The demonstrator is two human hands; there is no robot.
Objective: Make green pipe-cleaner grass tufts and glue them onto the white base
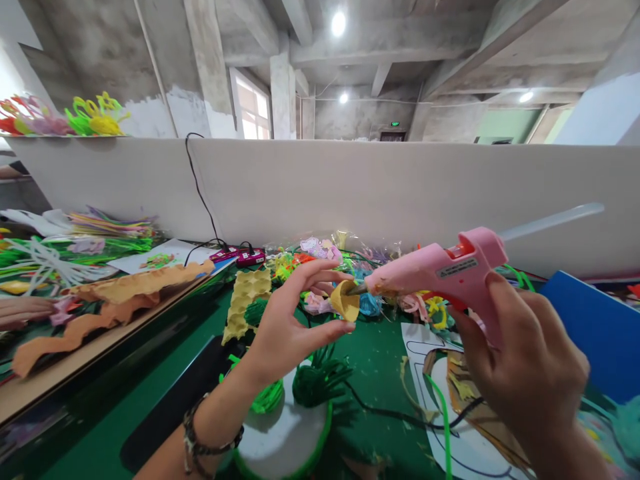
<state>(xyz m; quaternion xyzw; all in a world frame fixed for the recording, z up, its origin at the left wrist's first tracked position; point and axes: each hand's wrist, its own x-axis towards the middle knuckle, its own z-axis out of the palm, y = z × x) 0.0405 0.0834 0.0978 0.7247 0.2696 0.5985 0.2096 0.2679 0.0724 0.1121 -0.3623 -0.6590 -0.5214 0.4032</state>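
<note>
Held between the thumb and fingers of my left hand (pixel 287 317) is a small yellow cup-shaped piece (pixel 346 303), at the centre of the view. My right hand (pixel 530 353) grips a pink glue gun (pixel 450 267) by its handle, with a clear glue stick (pixel 555 220) sticking out of the back. The gun's nozzle points left and reaches into the yellow piece. Below my left hand lies a white round base (pixel 285 440) with a green rim, bearing a dark green tuft (pixel 317 383) and a bright green bundle (pixel 267 398).
A yellow egg tray (pixel 247 293) stands behind my left hand. Pink power sockets (pixel 237 256) and colourful craft pieces lie along the partition (pixel 350 193). Drawn paper (pixel 435 427) and a blue board (pixel 595 333) are on the right. Another person's hand (pixel 25 312) shows at far left.
</note>
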